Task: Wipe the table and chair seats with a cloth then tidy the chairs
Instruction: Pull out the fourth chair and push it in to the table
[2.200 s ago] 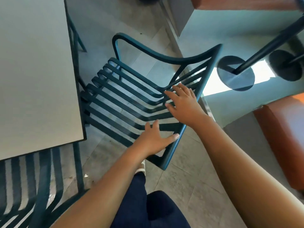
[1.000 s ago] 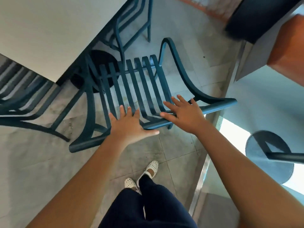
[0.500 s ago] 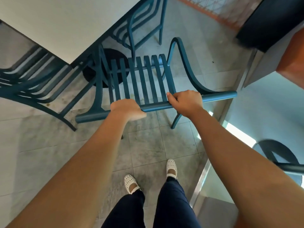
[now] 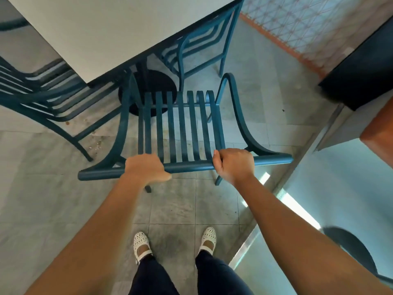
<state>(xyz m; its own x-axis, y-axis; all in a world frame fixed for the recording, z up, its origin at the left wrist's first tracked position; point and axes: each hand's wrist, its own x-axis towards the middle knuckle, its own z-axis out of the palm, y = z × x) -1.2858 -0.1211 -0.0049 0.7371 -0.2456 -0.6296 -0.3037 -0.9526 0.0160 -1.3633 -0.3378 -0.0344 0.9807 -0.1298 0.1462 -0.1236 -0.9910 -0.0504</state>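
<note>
Behind the blue chair [image 4: 180, 128] stands a person, and both hands are on its top bar [image 4: 187, 166]. The left hand [image 4: 146, 168] is wrapped over the bar near its left end, fingers [image 4: 163, 177] curled shut around it. The right hand [image 4: 234, 165] grips the bar further right, its fingers pressed together in a fist around it. A moment ago both hands lay flat and spread on the slats, and the chair sat crooked beside the counter [image 4: 119, 33]. Now the hands have closed on the bar, and the chair faces the counter straight, with its front edge near the round black foot [image 4: 148, 86] of the counter. That looks like the wiping is over here and the tidying has begun. No cloth shows in either hand. The seat is not under the counter yet, so I think the next move is a push forward. Two more blue chairs are there: one [image 4: 38, 92] on the left, partly tucked under the counter, and one [image 4: 202, 45] on the far side. The push should go straight, or the chair legs may bump the black foot. Some crumbs [image 4: 96, 144] lie on the floor [image 4: 53, 199] by the left chair.
</note>
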